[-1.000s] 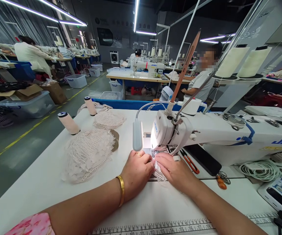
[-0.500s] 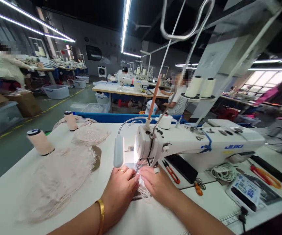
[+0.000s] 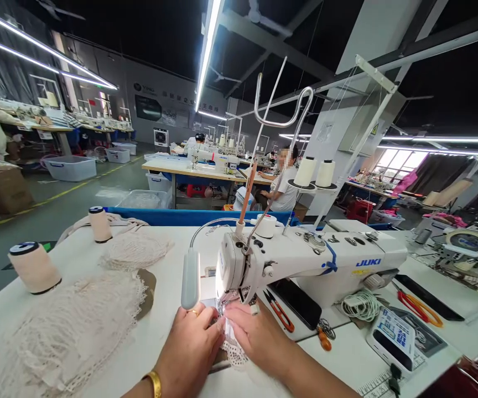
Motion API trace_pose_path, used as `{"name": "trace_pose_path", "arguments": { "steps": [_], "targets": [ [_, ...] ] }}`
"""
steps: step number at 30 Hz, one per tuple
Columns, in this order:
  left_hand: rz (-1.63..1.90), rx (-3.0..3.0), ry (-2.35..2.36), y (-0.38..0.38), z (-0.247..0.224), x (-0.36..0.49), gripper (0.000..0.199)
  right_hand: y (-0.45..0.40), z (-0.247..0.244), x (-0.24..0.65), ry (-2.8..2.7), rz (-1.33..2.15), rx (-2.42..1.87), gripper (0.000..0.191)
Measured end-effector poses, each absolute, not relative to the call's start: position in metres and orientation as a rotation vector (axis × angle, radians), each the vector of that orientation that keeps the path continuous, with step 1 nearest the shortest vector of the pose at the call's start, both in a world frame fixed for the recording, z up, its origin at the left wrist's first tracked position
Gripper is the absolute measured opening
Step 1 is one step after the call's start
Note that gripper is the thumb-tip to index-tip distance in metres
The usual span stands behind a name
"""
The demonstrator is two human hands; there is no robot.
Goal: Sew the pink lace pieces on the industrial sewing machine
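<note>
A white sewing machine point(image 3: 292, 260) stands in front of me, its lamp point(image 3: 191, 279) lit beside the needle area. Right under the machine's head, my left hand point(image 3: 193, 340) and my right hand point(image 3: 253, 331) meet with curled fingers. Between them they pinch a strip of white lace point(image 3: 235, 354), which hangs toward me over the machine bed. My fingertips and the needle are partly hidden. Left of my hands lies a pile of cream lace pieces point(image 3: 73, 326), and a smaller lace pile point(image 3: 135, 249) sits behind it.
Two thread cones point(image 3: 35, 268) point(image 3: 100, 225) stand at the table's left. Right of my hands lie orange-handled snips point(image 3: 279, 312), a black phone point(image 3: 299, 301), a coiled cable point(image 3: 361, 305) and a white boxy device point(image 3: 392, 337). Beyond the table, a co-worker point(image 3: 284, 185) sits at another bench.
My view has turned and tilted up, so the machine and table sit lower and further left in the picture. Both hands stay at the needle, still gripping the lace.
</note>
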State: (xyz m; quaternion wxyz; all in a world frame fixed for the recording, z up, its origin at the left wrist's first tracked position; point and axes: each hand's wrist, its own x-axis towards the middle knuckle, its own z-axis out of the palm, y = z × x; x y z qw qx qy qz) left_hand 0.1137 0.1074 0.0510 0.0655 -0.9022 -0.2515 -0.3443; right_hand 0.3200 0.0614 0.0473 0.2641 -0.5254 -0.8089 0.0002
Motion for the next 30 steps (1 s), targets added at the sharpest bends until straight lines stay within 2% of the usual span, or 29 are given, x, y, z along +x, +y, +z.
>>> {"name": "trace_pose_path", "arguments": {
  "steps": [13, 30],
  "targets": [
    [-1.009, -2.769, -0.722, 0.1044, 0.0506, 0.1082, 0.024, 0.0565, 0.0463, 0.322, -2.171, 0.072, -1.356, 0.036],
    [-1.01, -2.768, -0.7, 0.1029, 0.0502, 0.1086, 0.021, 0.0564, 0.0424, 0.3234, -2.196, 0.078, -1.376, 0.036]
  ]
}}
